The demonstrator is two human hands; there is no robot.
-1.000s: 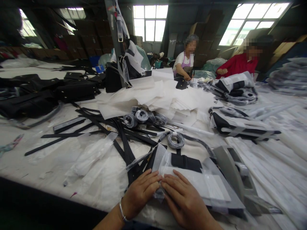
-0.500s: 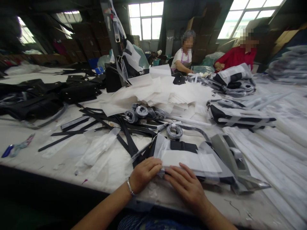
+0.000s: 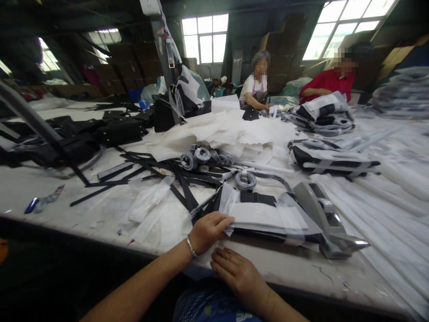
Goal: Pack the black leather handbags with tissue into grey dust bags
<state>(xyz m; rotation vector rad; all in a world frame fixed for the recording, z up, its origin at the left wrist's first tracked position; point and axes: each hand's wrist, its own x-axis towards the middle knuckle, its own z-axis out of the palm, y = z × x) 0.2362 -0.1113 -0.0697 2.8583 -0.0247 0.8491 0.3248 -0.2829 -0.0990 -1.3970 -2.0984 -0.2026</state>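
In the head view, drawn back from the front edge of the wrapped bag (image 3: 268, 217) with the right hand (image 3: 234, 268), now lower, near the close edge of the table (image 3: 288, 264). Half a second ago, laid on that front edge with both hands. Bared by the shift, a black strip along the bag's front, beneath the white wrapping. For the work in hand, probably steadied at one corner only, by the left hand (image 3: 209, 228).

As for the right fingers, nearly straight, side by side, apart from the bag, with nothing visible in them. As for the left, bent together over the near left corner of the wrapping, touching it; cannot tell whether pinching or merely pressing.

Lying on the table, as for the bag: between black straps (image 3: 187, 197) and a grey tape dispenser (image 3: 321, 219), just in front of a coiled strap (image 3: 246, 186).
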